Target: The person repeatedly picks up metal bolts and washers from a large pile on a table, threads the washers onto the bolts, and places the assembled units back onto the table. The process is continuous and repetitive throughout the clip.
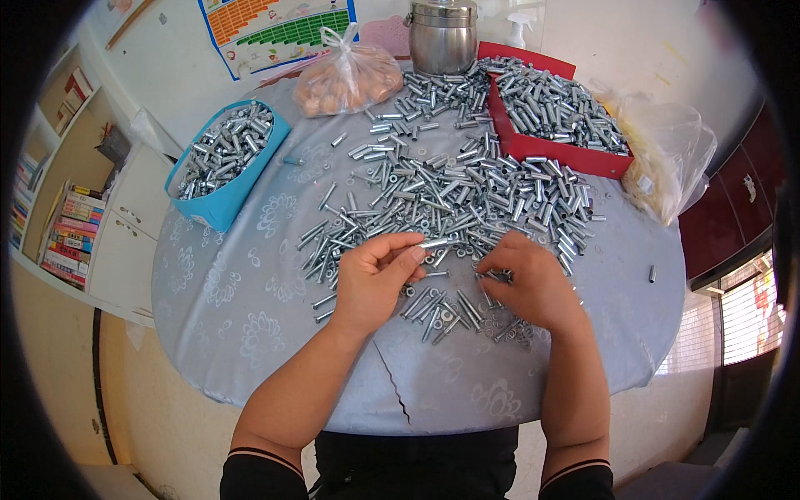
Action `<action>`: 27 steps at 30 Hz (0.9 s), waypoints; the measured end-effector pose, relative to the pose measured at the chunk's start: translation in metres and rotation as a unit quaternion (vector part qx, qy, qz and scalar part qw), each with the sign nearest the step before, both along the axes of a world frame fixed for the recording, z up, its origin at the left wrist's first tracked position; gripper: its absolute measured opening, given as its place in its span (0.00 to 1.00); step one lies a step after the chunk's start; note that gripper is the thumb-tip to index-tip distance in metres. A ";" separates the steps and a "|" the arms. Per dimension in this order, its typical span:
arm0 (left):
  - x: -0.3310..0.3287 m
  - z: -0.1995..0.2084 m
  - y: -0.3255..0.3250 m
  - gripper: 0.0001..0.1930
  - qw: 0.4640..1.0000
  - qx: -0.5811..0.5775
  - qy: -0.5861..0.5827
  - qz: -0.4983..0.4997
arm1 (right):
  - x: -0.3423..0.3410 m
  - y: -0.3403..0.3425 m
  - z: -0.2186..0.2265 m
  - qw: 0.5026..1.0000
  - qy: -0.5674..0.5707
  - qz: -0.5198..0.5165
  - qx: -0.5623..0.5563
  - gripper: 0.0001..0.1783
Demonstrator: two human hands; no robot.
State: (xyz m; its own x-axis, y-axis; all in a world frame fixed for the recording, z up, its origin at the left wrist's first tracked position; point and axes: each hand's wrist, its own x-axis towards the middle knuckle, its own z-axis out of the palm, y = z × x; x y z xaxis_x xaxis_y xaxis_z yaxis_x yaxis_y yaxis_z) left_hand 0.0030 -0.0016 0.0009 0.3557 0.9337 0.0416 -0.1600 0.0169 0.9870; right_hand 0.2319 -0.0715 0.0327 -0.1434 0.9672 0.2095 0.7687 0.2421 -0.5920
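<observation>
My left hand (377,279) is closed, pinching a shiny metal bolt with a sleeve (434,243) between thumb and fingertips; it points to the right. Across from it, my right hand (527,279) is bent downward with its fingertips drawn together over the near edge of the hardware. What it pinches, if anything, is too small to make out. Beneath and beyond both hands spreads a heap of loose metal sleeves and bolts (467,196). Nearer to me, a smaller group of long bolts (433,310) lies with nuts and several washers (521,333).
A blue bin (218,208) of metal sleeves stands at left, a red box (567,157) of them at back right. Behind are a bag of round brown items (346,82), a steel pot (442,37) and a clear plastic bag (667,167). The grey tablecloth (275,342) has a tear near me.
</observation>
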 end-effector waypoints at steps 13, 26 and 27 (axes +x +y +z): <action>0.000 0.000 0.000 0.11 1.000 0.000 -0.012 -0.006 | 0.001 -0.008 0.005 0.995 -0.065 0.058 -0.041 0.09; 0.001 0.000 0.000 0.10 1.000 0.000 0.007 -0.006 | 0.000 -0.007 0.006 0.994 -0.047 0.059 -0.081 0.06; 0.000 0.000 0.001 0.10 1.000 -0.001 0.009 -0.007 | -0.001 -0.006 0.007 0.996 -0.008 0.038 -0.084 0.06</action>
